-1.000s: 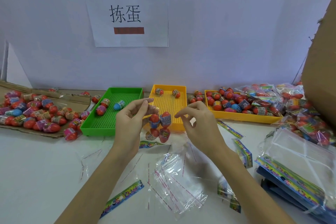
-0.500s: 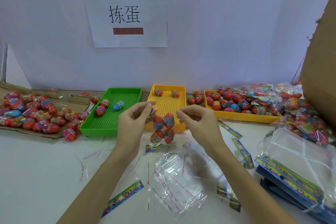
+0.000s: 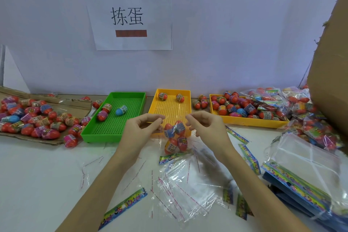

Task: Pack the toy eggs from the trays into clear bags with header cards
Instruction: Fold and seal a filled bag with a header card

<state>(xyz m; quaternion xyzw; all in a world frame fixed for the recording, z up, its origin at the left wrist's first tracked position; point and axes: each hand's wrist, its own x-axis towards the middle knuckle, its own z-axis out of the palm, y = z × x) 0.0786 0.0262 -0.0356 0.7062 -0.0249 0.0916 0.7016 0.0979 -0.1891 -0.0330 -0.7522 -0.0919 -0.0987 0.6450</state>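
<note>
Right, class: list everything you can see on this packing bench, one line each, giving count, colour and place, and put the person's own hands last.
green tray: one, green, centre-left; three eggs inside
middle yellow tray: one, yellow, centre; two eggs inside
right yellow tray: one, yellow, right; many eggs
loose eggs: many, mostly red, left cardboard
held bag: one, clear, four eggs, between hands
empty bags: several, clear, front
packed bags: many, right
sign: one, white, wall
left hand: pinches bag
right hand: pinches bag

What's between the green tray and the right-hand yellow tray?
Head view: the middle yellow tray sits between the green tray and right yellow tray, plus three loose eggs.
</note>
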